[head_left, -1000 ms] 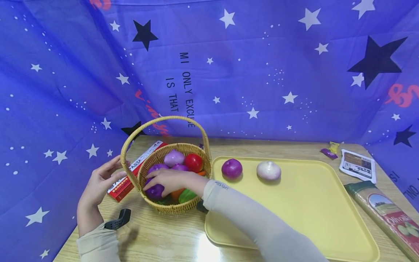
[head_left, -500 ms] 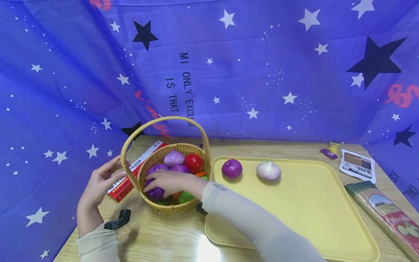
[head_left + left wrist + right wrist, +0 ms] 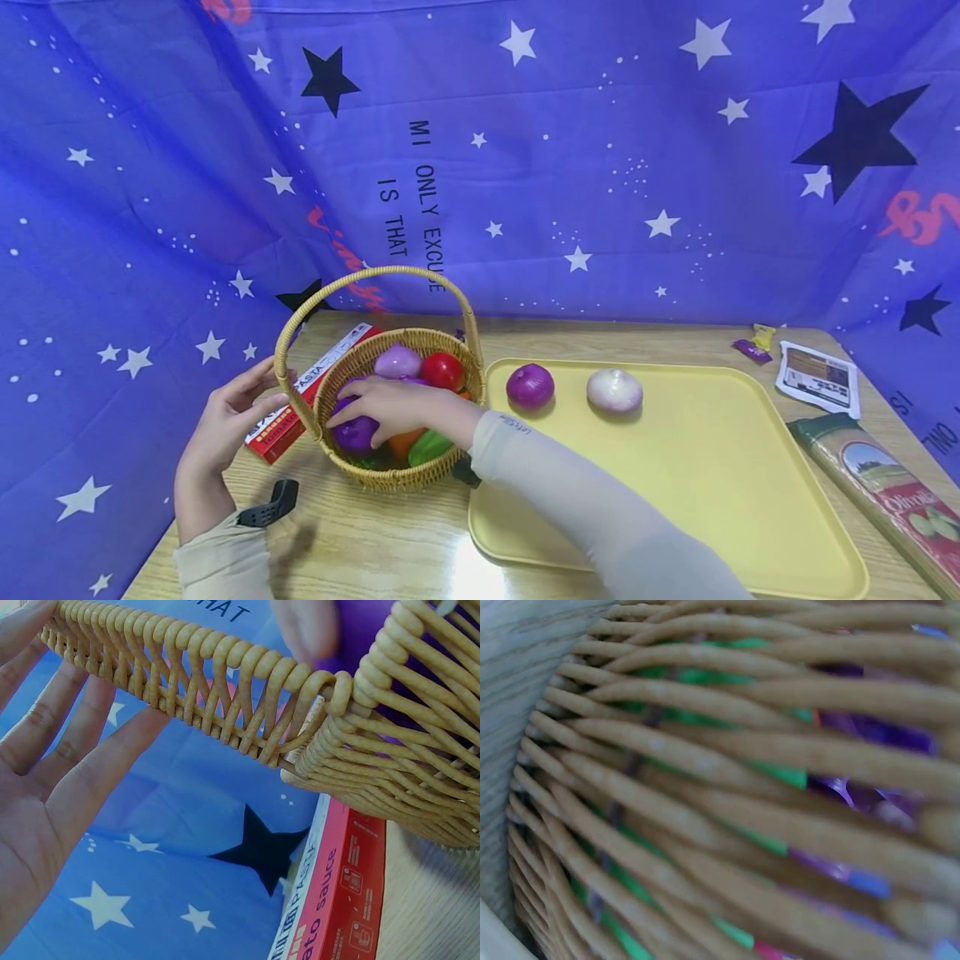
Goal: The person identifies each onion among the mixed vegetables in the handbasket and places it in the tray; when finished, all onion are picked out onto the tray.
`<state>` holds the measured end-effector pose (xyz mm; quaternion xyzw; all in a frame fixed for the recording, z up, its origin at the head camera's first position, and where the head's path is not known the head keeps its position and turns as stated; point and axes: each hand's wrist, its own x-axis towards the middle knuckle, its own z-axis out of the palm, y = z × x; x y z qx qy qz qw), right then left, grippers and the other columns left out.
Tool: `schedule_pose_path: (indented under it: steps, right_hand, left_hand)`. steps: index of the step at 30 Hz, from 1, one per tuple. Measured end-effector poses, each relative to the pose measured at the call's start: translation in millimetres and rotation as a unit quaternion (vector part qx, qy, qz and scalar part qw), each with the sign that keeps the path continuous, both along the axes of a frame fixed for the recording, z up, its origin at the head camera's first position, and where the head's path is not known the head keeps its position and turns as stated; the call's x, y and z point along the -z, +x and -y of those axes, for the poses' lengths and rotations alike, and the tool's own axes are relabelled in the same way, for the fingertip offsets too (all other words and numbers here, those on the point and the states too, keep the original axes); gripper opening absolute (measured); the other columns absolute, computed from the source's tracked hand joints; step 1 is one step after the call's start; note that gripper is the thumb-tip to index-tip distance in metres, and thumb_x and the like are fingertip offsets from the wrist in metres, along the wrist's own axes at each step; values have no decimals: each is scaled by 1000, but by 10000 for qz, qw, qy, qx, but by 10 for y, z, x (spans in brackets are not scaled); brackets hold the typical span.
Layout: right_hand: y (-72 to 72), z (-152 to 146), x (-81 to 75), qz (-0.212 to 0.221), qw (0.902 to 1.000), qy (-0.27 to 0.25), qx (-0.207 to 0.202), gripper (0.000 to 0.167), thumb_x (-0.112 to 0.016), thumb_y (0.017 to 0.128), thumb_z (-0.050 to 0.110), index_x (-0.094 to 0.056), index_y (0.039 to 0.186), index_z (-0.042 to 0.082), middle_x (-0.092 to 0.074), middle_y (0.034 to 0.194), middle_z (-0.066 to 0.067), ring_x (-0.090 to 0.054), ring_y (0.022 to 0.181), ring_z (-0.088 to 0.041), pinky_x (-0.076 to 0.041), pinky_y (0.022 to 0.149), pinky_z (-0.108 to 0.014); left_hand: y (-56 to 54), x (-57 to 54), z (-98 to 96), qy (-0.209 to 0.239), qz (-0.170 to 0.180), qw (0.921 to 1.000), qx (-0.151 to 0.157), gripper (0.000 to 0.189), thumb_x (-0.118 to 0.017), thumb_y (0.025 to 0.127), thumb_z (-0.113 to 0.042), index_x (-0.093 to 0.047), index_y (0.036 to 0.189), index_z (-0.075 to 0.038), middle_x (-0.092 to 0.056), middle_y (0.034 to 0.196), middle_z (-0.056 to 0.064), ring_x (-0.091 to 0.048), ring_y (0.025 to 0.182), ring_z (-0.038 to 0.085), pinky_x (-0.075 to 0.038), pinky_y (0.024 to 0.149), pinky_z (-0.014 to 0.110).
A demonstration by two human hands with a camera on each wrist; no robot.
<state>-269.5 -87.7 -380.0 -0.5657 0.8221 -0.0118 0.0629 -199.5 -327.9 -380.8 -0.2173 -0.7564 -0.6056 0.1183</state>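
My right hand (image 3: 397,408) reaches into the wicker basket (image 3: 408,477) in the head view, its fingers and thumb spread around a shiny purple onion (image 3: 356,435) near the left side. Part of that onion is hidden under the hand. The left hand (image 3: 225,425) is at the basket's left side; the left wrist view shows its long, nearly straight fingers (image 3: 112,761) touching the woven handle (image 3: 217,671). Around the right hand lie a pale purple onion (image 3: 398,362), a red tomato (image 3: 442,371) and a green vegetable (image 3: 430,448).
Right of the basket, a yellow tray (image 3: 675,475) bears a purple onion (image 3: 530,387) and a white onion (image 3: 615,391). A red pasta sauce box (image 3: 273,439) lies behind the basket's left side. An olive oil pack (image 3: 877,483), a white packet (image 3: 817,379) and small wrapped candies (image 3: 756,344) lie far right.
The purple onion under my right hand has risen slightly in the basket, and the right hand has shifted a little with it. The left hand stays at the handle.
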Motion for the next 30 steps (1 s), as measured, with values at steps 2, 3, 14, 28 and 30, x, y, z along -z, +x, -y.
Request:
schedule_pose_path:
  steps: [2, 3, 14, 28, 30]
  right_hand:
    - [-11, -29, -37, 88, 9999, -122, 32, 63, -72, 83, 32, -45, 139, 36, -36, 150, -3, -31, 140, -17, -29, 117, -32]
    - [-19, -45, -56, 149, 9997, -204, 36, 63, -72, 83, 32, -45, 139, 35, -36, 150, -4, -32, 140, -17, -30, 116, -32]
    - [-164, -368, -293, 760, 9910, -1050, 332, 63, -72, 82, 32, -46, 139, 30, -37, 148, -8, -34, 138, -22, -32, 115, -36]
    - [-187, -875, -459, 996, 9733, -1999, 527, 61, -74, 80, 31, -50, 137, 27, -41, 146, -6, -37, 137, -22, -36, 112, -39]
    - [-177, -946, -478, 1020, 9708, -2093, 569, 61, -75, 80, 31, -51, 136, 26, -42, 145, -8, -38, 136, -23, -38, 111, -40]
  left_hand:
    - [2, -2, 0, -12, -24, 10000, 0, 51, -54, 87, 14, -45, 136, 4, -68, 111, -12, -63, 103, -1, -50, 87, 11]
    - [4, -2, 1, -8, -28, 10000, 3, 51, -53, 87, 14, -45, 136, 4, -68, 111, -12, -63, 103, -1, -50, 87, 11]
    - [6, -10, -12, 18, -9, 10000, -42, 51, -53, 86, 16, -41, 135, 12, -68, 111, -8, -63, 104, 3, -51, 86, 12]
    - [13, -12, -13, -83, 107, 9996, -237, 50, -54, 87, 13, -44, 136, 6, -68, 110, -9, -62, 103, 0, -51, 86, 12]
    - [11, -13, -13, -93, 140, 9995, -253, 50, -54, 87, 13, -45, 136, 5, -68, 110, -10, -63, 103, 0, -52, 86, 12]
